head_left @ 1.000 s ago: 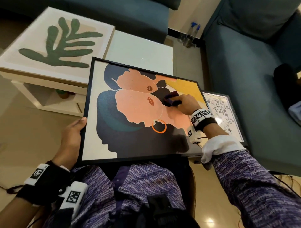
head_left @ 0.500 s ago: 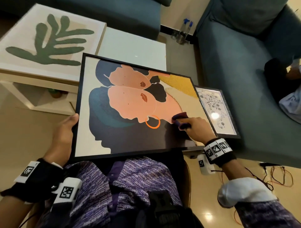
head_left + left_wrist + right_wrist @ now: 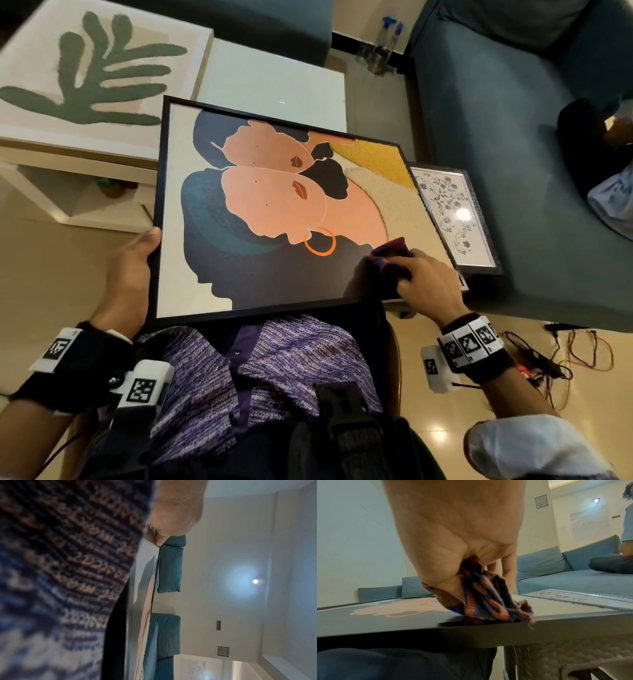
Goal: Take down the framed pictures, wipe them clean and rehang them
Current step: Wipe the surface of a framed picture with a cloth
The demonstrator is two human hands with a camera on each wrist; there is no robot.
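A black-framed picture of two faces (image 3: 260, 219) lies across my lap. My left hand (image 3: 133, 270) grips its left edge, thumb over the frame (image 3: 158, 539). My right hand (image 3: 421, 277) holds a bunched purple and orange cloth (image 3: 390, 253) and presses it on the glass near the picture's lower right corner (image 3: 488, 601). A smaller framed floral picture (image 3: 448, 216) lies on the sofa edge to the right, partly under the big frame. A large leaf picture (image 3: 96, 68) rests flat on the white table at the upper left.
A teal sofa (image 3: 513, 137) runs along the right, with another person's legs (image 3: 589, 144) on it. Two spray bottles (image 3: 383, 44) stand on the floor by the sofa corner. Loose cables (image 3: 565, 356) lie on the floor at the right. The white table (image 3: 274, 82) stands ahead.
My right hand has swept the cloth from the faces near the picture's middle down to its lower right corner. The left hand has kept its grip on the left edge.
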